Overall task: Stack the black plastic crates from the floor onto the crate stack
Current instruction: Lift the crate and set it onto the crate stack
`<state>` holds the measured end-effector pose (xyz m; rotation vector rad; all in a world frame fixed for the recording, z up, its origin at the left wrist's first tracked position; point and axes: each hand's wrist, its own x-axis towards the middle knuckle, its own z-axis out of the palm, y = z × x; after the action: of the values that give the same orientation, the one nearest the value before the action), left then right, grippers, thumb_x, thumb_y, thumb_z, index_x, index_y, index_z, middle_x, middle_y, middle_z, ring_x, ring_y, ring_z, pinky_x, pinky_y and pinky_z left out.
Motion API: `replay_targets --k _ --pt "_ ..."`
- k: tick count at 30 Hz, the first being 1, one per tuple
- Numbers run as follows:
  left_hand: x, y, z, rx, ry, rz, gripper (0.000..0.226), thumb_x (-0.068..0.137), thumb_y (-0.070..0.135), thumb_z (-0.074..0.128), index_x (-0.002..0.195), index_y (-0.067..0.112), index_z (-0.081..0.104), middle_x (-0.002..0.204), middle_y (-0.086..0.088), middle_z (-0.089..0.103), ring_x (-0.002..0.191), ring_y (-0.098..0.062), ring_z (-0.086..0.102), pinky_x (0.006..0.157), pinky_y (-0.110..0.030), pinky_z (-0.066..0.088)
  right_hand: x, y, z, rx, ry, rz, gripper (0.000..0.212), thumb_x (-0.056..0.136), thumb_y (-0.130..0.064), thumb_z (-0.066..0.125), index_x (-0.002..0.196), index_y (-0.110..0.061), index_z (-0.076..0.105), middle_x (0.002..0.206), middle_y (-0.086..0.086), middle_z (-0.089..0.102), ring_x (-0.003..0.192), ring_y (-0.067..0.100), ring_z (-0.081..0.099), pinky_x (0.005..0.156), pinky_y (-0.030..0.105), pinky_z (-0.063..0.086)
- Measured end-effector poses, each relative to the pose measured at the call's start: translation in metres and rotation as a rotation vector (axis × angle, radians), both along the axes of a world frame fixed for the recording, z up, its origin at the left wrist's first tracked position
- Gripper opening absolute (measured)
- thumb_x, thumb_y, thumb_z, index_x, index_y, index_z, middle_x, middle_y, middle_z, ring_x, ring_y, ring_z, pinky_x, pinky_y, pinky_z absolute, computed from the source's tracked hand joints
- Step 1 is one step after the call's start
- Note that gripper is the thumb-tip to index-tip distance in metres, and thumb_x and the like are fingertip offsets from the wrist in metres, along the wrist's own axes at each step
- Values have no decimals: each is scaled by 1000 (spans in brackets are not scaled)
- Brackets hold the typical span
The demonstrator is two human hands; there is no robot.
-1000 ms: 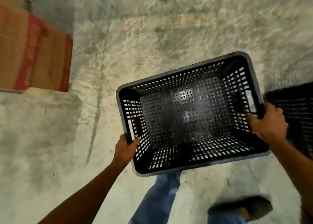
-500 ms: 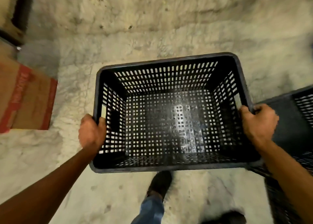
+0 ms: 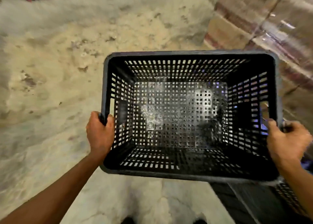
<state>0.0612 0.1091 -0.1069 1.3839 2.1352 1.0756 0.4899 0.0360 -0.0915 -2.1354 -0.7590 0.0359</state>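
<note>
- Floor point(image 3: 59, 71): bare concrete, stained, blurry. Red thing at top left, too smeared for me to tell what.
- Left hand point(image 3: 100, 132): my grip is closed on the crate's left rim, fingers outside, thumb over the edge.
- Crate point(image 3: 179, 174): black, mesh walls and base, empty, open side up. I hold it off the floor between both hands, roughly level, floor showing through the holes.
- Right hand point(image 3: 288, 142): grip closed on the right rim, thumb inside near the handle slot.
- Second crate point(image 3: 257, 205): black, lower right, partly under the held one; can't tell if they touch.
- Boxes point(image 3: 264, 20): wrapped stack, top right, behind the crate.
</note>
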Motion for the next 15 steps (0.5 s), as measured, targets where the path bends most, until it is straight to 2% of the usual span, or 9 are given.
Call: replay_targets --k 2,4,7,9,11,15 --pt "70 1 -2 -20 -30 -107 18 87 23 54 86 6 48 79 -12 56 74 -31 55 66 -41 46 58 -47 10 -11 -26 -123 33 77 -38 63 77 -6 57 70 15 56 66 23 48 63 44 42" --pt "135 -1 -6 -38 -40 -207 18 86 24 55 84 7 49 76 -12 57 73 -34 56 67 -46 49 106 -97 11 -20 -16 -221 32 77 -37 64 74 -5 56 68 18 56 64 24 48 56 39 36" --pt "241 -16 -13 -62 -26 -398 20 87 23 56 81 7 46 71 -11 52 68 -33 51 59 -39 40 172 -183 5 -56 17 -398 33 77 -37 64 73 -6 57 69 19 58 64 25 49 53 31 33" --pt "299 -29 -18 -67 -5 -519 22 88 23 56 79 6 45 67 -9 49 67 -33 50 59 -37 37 200 -233 -6 -80 66 -530 31 77 -37 65 77 -6 59 74 21 62 68 32 56 61 34 42" --pt "355 -42 -27 -67 28 -631 21 88 24 56 80 7 48 69 -13 55 71 -34 53 63 -40 41 221 -278 -17 -100 89 -646 30 78 -34 65 80 -4 60 76 22 63 70 32 56 66 43 43" --pt "442 -58 -53 -87 138 -781 20 86 27 58 83 7 52 83 -20 62 81 -37 59 71 -43 45 246 -340 -48 -100 151 -815 25 81 -27 65 77 -4 57 73 20 57 68 29 53 69 40 43"
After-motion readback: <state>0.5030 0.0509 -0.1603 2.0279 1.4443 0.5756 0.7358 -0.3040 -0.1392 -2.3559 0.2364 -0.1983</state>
